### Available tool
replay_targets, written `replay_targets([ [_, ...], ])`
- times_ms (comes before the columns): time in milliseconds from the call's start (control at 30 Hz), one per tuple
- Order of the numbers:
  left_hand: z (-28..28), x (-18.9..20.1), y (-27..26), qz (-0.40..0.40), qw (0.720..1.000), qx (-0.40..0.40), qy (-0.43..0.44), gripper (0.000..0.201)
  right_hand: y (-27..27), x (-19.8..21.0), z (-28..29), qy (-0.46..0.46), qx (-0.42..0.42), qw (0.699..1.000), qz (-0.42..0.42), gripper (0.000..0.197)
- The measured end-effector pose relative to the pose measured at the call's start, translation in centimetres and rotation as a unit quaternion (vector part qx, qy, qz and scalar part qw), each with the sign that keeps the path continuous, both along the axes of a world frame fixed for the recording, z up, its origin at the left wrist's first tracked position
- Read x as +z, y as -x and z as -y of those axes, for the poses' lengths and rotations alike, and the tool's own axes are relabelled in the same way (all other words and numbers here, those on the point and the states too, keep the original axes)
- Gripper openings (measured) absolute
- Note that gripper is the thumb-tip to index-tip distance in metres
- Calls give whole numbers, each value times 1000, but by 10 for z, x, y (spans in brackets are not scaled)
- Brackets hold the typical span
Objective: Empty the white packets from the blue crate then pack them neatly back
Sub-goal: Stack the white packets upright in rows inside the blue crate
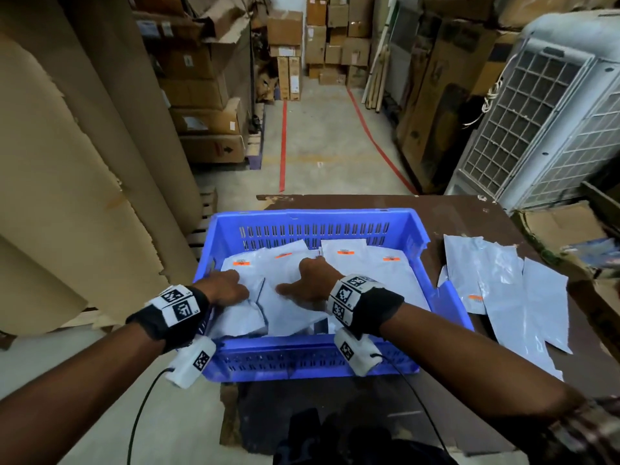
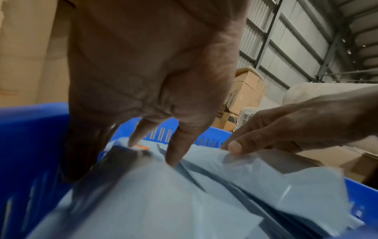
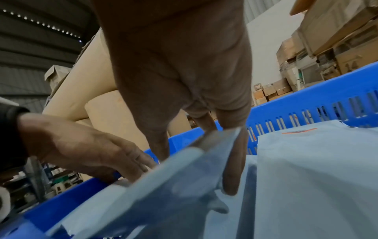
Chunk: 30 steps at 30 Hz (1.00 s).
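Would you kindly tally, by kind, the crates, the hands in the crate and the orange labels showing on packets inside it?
blue crate: 1
hands, left hand and right hand: 2
orange labels on white packets in the crate: 4
Total: 7

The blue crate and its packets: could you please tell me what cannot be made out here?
- Packet count in the blue crate: head view, the white packets overlap and both hands cover them.
- Left hand fingertips: head view, hidden among the packets.
- Orange labels: print too small to read.
- Loose packets on the table: lower ends overlapped, count unsure.
- Wrist views: near packets are motion-blurred.
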<state>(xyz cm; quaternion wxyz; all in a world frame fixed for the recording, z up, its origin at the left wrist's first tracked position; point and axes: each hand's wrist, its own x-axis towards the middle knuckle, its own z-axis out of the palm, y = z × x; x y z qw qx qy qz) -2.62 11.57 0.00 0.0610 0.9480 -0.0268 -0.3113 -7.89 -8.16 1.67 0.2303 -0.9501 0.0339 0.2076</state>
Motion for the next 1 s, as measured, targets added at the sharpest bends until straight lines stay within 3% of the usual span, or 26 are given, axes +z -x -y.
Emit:
replay_targets([
  [100, 7, 1, 1, 12, 997, -66, -44, 49, 3, 0, 0, 44, 33, 998, -27, 60],
  [233, 10, 8, -4, 4, 988, -125, -91, 83, 0, 5, -2, 119, 86, 989, -10, 44],
  [333, 12, 17, -8, -7, 977, -161, -137, 90, -8, 8, -3, 112, 151, 982, -29, 75],
  [467, 14, 15, -10, -18, 972, -190, -134, 100, -17, 5, 1, 133, 207, 963, -114, 115],
  [600, 15, 2, -10, -64, 973, -193, -107, 117, -19, -3, 0, 149, 196, 959, -137, 136],
  [800, 24, -3, -9, -73, 954, -242, -163, 132, -18, -10, -1, 177, 199, 953, -142, 144],
  [1000, 33, -13, 1, -34, 945, -269, -182, 139, -15, -10, 0, 185, 210, 952, -125, 135],
])
